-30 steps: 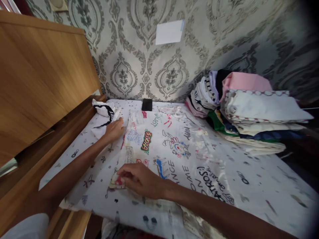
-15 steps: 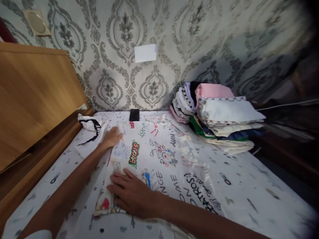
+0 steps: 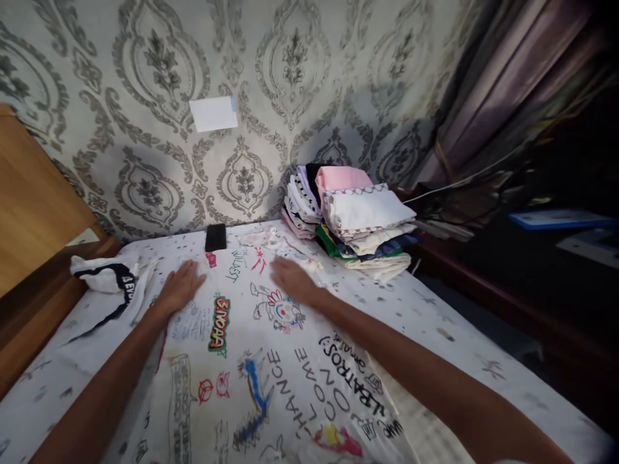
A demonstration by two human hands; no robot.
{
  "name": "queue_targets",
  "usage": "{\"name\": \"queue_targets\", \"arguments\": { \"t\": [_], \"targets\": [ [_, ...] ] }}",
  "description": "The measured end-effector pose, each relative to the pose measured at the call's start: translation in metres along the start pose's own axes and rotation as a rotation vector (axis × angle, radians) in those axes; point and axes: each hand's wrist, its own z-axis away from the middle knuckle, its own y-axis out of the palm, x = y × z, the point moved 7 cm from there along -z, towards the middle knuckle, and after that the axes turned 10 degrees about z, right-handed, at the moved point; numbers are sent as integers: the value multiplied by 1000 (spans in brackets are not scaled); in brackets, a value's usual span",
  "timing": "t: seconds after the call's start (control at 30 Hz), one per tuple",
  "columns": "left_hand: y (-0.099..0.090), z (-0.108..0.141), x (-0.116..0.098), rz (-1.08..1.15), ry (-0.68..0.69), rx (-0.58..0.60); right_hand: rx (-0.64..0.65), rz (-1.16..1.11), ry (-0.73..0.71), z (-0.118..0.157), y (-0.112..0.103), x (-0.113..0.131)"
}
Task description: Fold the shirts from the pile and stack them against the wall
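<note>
A white cloth covered in colourful drawings and lettering (image 3: pixel 285 351) lies spread out flat in front of me. My left hand (image 3: pixel 181 287) rests on its upper left part, palm down with the fingers stretched out. Over the cloth's upper right part is my right hand (image 3: pixel 294 280), palm down and slightly blurred, fingers extended near the crumpled far edge. Neither hand grips anything. Left of my left hand, a white garment with a black lettered band (image 3: pixel 111 283) lies crumpled. Just beyond the cloth sits a small black flat object (image 3: pixel 215 238).
A stack of folded clothes (image 3: pixel 365 212) stands at the back right against the patterned wall (image 3: pixel 242 174). All this lies on a patterned white sheet (image 3: pixel 464 367). A wooden panel (image 3: pixel 39 212) borders the left, and a dark surface with a blue-edged object (image 3: pixel 561 220) the right.
My right hand has moved from the cloth's near left part to its far right part. My left hand stays near the upper left. The view has turned to the right.
</note>
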Motion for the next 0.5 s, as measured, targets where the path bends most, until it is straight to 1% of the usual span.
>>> {"name": "queue_targets", "arguments": {
  "t": [0.07, 0.1, 0.17, 0.23, 0.3, 0.37, 0.43, 0.5],
  "targets": [
    [-2, -3, 13, -14, -23, -15, -29, -10, 99, -7, -7, -37],
    [-3, -4, 17, -17, -21, -27, -39, -19, 124, -10, -9, -49],
    [-3, -6, 20, -17, -8, -63, -49, -40, 168, -18, -10, -63],
    [-6, -11, 20, 2, 12, -114, -59, -70, 228, -33, -10, -72],
    [-12, -20, 20, 40, 23, -172, -73, -110, 308, -56, -10, -81],
    [-19, -34, 22, 59, 21, -196, -75, -165, 411, -85, -8, -93],
    [-23, -51, 25, 48, 14, -172, -48, -237, 528, -115, -3, -107],
    [-25, -67, 27, 17, 16, -124, 1, -320, 638, -140, 7, -119]
  ]
}}
